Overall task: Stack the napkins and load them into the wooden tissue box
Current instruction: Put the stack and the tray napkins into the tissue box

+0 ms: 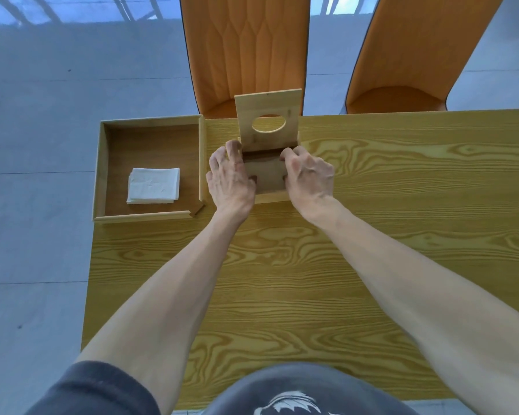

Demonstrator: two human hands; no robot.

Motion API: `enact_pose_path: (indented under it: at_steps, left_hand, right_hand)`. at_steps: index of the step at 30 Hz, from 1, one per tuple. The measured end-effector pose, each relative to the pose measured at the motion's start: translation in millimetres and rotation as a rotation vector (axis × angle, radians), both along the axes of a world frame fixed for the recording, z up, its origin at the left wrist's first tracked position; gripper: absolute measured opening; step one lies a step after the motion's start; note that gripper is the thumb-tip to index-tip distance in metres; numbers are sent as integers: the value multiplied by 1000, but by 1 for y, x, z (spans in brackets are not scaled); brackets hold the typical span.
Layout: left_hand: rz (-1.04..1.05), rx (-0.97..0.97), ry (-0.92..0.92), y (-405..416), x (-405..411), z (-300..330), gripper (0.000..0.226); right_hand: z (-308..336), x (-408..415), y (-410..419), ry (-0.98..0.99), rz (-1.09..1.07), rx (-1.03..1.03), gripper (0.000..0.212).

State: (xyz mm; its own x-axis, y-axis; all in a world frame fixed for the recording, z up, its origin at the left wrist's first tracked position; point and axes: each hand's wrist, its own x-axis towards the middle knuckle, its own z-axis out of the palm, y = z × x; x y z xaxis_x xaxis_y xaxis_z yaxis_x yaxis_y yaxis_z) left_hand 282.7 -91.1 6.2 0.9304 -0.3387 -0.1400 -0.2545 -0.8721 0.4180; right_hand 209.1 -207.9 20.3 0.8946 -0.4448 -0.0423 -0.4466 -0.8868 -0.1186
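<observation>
Napkins (153,185) stacked in tray (102,175), left of box (267,178) on counter (372,235); none loaded. Lid (267,115) up. Left hand (229,181), right hand (309,175) grip clamped on box sides. Loading remains.

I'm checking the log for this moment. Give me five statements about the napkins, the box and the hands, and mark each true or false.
1. The napkins lie stacked in the wooden tray. True.
2. The lid of the wooden tissue box is shut flat. False: it stands raised, its round hole facing the camera.
3. The left hand and right hand are on opposite sides of the box. True.
4. The right hand holds a napkin. False: no napkin is in either hand.
5. The tray sits to the right of the box. False: it is to the left, at the table edge.
</observation>
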Motion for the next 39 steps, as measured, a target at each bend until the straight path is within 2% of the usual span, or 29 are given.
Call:
enact_pose_path:
  at_steps: [3,6,11,17,23,29,39]
  left_hand:
    - [87,-99,112,2,0,-2,70]
    - [149,-166,213,8,-1,-7,64]
    - [159,-227,243,21,-6,-5,60]
    - [138,-253,176,51,-10,12,55]
    - [131,-232,69,96,-15,27,49]
    - [128,-184,-14,153,-13,34,41]
    - [189,-149,15,223,25,34,46]
  right_hand:
    - [-4,-8,-2,-148,-65,113,38]
    - [-8,-15,-5,-213,-179,198,39]
    - [-8,-22,-3,-256,-271,340,45]
    - [1,-23,14,-263,-324,451,46]
    - [7,-22,47,-296,-290,408,42]
    - [13,-22,95,-417,-249,422,34]
    - [14,18,158,-268,-200,476,27]
